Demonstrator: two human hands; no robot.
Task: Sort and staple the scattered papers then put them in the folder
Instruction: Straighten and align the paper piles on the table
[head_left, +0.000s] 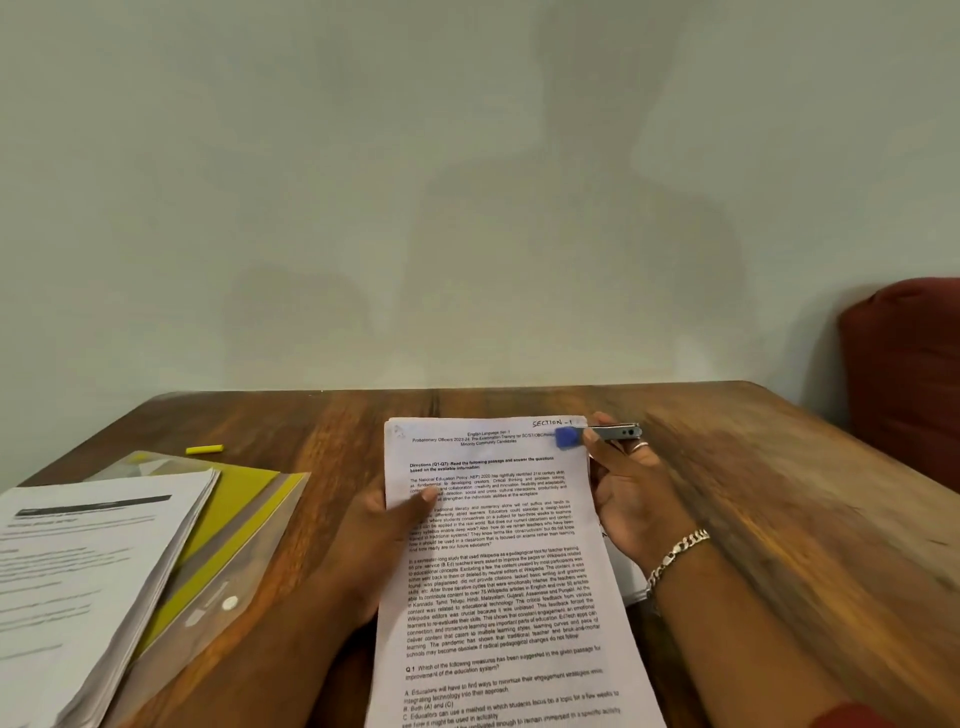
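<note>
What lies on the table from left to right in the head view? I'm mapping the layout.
White paper stack → small yellow marker cap → left hand → printed sheet bundle → blue-and-metal stapler → red cushion.

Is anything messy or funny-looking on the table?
A bit. The paper stack lies half on the yellow folder instead of inside it, with its sheets fanned unevenly. A small yellow piece lies alone behind them. Nothing looks torn or spilled.
</note>
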